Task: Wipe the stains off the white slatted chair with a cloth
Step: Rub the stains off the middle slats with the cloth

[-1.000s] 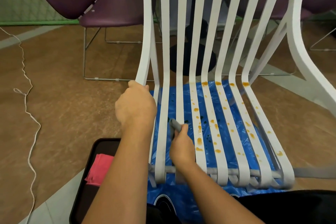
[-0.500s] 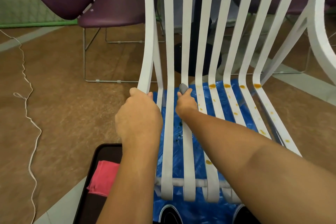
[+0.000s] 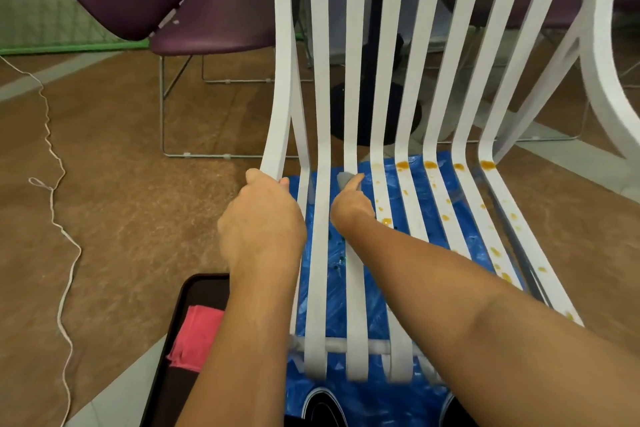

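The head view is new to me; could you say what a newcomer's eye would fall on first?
The white slatted chair fills the middle, its right-hand slats spattered with orange stains above a blue sheet. The right hand presses a grey cloth at the seat's bend; the left hand grips the leftmost slat. A pink cloth lies in a black tray, lower left.

Light was even, fairly bright, diffuse, seemingly from above. No hard shadows; a pale sheen lay on the brown floor (image 3: 207, 184) left of the white slatted chair (image 3: 320, 114). Blue sheet (image 3: 336, 305) showed mild gloss, nothing blown out. Wide-angle bowed the slats (image 3: 386, 80), worst at the right edge. Left hand (image 3: 263, 229) was sharp; right hand (image 3: 351, 210) and grey cloth (image 3: 343, 179) slightly soft, far purple chairs (image 3: 214, 21) softer.
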The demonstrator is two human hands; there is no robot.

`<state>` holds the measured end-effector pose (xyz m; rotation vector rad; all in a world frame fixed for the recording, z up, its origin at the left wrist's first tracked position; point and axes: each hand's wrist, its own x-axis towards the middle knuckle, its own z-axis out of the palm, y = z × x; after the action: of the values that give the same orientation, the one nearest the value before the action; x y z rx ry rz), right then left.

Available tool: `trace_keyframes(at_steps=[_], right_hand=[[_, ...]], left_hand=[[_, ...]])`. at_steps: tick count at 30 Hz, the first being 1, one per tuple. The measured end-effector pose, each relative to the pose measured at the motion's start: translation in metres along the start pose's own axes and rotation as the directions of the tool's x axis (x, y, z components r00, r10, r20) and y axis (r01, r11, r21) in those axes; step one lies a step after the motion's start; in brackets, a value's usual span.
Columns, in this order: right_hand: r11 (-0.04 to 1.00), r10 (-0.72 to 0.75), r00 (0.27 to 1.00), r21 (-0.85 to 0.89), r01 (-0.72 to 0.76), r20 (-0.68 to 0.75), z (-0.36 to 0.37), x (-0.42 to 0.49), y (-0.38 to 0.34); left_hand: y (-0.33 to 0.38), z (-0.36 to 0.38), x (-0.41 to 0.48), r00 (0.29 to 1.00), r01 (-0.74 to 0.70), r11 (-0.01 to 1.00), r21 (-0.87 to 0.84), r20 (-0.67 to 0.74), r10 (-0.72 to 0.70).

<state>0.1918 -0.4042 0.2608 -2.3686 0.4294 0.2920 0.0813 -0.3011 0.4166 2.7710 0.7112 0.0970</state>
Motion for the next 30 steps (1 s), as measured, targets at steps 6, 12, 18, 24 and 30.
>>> trace_keyframes(at_steps=[6,12,18,24,30], right_hand=[[0.980,0.039,0.997,-0.199,-0.027,0.059,0.009,-0.065,0.026],[0.956,-0.046,0.996,-0.285,0.067,0.077,0.010,-0.147,0.057],[0.997,-0.052,0.998,0.054,0.050,0.040,0.018,-0.218,0.102],[0.935,-0.190,0.982,0.306,0.180,0.002,0.034,-0.250,0.133],[0.921,-0.344,0.939,0.203,0.334,0.017,0.043,-0.257,0.159]], left_hand=[[0.002,-0.003,-0.005,1.000,0.000,1.000,0.002,-0.019,0.000],[0.003,-0.006,-0.008,1.000,0.005,1.000,0.017,-0.021,-0.005],[0.002,-0.006,-0.010,0.999,-0.028,0.998,0.052,-0.034,0.029],[0.001,-0.005,-0.009,0.998,-0.042,0.997,0.066,-0.032,0.044],[-0.001,-0.005,-0.009,0.997,-0.048,0.998,0.048,-0.057,0.050]])
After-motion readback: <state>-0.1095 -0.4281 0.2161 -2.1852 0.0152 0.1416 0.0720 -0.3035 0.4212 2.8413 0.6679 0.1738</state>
